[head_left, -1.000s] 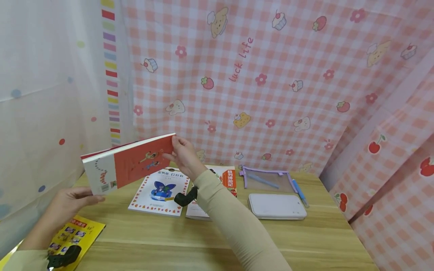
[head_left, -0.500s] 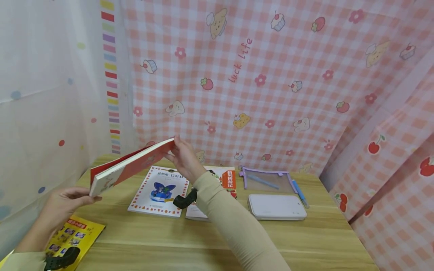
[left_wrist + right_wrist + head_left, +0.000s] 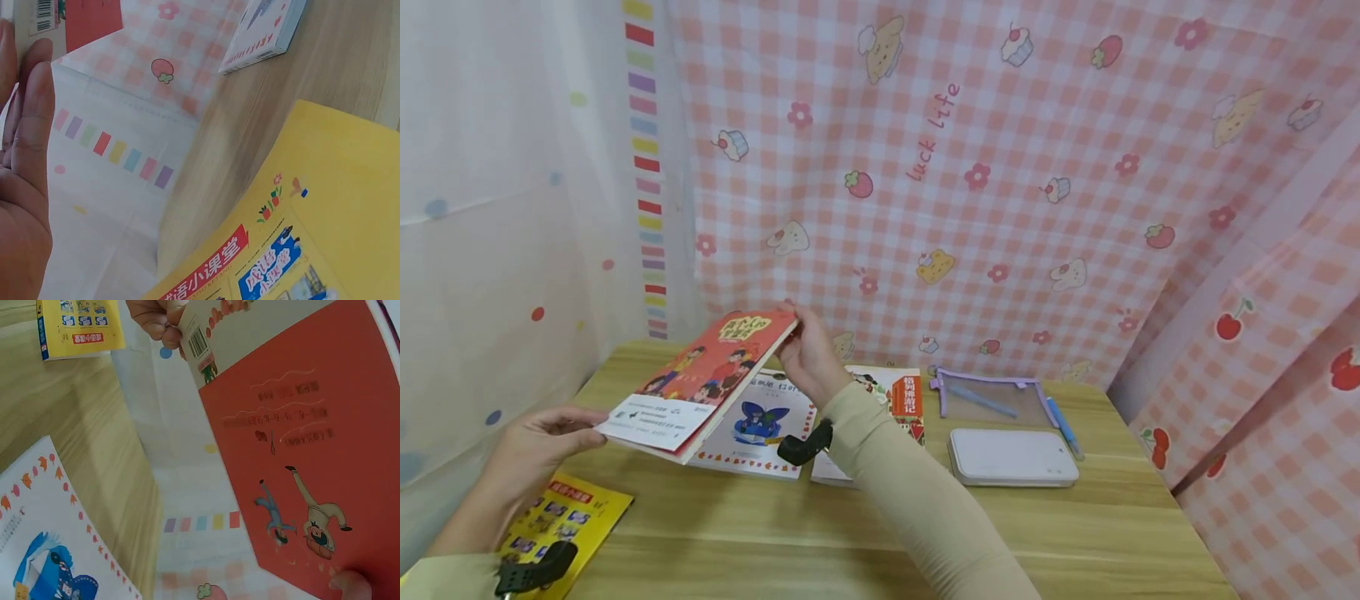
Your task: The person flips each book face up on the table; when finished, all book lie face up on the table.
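A red book (image 3: pixel 707 367) with a white band across its lower cover is held in the air, tilted, its front cover facing up in the head view. My left hand (image 3: pixel 546 442) pinches its lower left corner between thumb and fingers. At the far upper right corner my right hand (image 3: pixel 811 350) grips it. From below, the right wrist view shows the red back cover (image 3: pixel 281 437), with a thumb (image 3: pixel 351 586) at its edge. Below the book lies a white book with a blue butterfly picture (image 3: pixel 760 425), partly hidden by it.
Another white book with a red title strip (image 3: pixel 910 396) lies partly behind my right forearm. A yellow book (image 3: pixel 568 525) is at the front left. To the right are a mesh pouch (image 3: pixel 992 404), a white case (image 3: pixel 1013 457) and a blue pen (image 3: pixel 1065 427).
The red book has turned over in my hands: earlier its back cover faced me, then its edge, and now its front cover shows. Both hands keep hold of it.
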Tool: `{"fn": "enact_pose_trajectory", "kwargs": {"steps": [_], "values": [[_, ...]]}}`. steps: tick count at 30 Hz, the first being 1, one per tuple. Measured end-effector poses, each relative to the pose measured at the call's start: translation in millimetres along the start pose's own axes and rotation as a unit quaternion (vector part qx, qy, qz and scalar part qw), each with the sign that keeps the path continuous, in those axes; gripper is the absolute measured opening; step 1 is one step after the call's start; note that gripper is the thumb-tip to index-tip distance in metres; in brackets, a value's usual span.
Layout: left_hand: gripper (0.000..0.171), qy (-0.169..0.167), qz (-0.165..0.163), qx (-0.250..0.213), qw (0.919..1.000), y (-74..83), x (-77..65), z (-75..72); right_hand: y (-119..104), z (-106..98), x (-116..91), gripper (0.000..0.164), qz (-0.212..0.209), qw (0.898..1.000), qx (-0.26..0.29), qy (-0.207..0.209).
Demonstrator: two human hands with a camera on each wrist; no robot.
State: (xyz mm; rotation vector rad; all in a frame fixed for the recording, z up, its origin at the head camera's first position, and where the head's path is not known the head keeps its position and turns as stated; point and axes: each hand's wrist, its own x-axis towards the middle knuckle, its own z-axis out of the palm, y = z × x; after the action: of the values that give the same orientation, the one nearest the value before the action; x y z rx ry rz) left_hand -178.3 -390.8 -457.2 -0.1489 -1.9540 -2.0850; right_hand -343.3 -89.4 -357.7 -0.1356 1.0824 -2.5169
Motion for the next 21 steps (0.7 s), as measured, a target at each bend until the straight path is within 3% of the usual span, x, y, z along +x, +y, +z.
{"fn": "enact_pose_trajectory", "kwargs": {"steps": [5,11,16,21], "values": [[0.015,0.035,-0.030,0.035,0.9983,2.7,-0.9,-1.6,3,-2,2,0.051,0.018,1.000,0.008,0.004],[0.015,0.039,-0.029,0.058,0.9972,6.2,-2.0,-2.3,7,-4,8,0.046,0.026,0.998,0.058,-0.005],[0.010,0.049,-0.045,0.155,0.9856,8.5,-1.0,-3.4,9,-5,12,0.039,0.025,0.995,0.095,-0.006],[0.011,0.052,-0.062,0.207,0.9750,6.7,-1.3,-2.9,12,-5,12,0.035,0.012,0.998,0.057,0.001]]}}
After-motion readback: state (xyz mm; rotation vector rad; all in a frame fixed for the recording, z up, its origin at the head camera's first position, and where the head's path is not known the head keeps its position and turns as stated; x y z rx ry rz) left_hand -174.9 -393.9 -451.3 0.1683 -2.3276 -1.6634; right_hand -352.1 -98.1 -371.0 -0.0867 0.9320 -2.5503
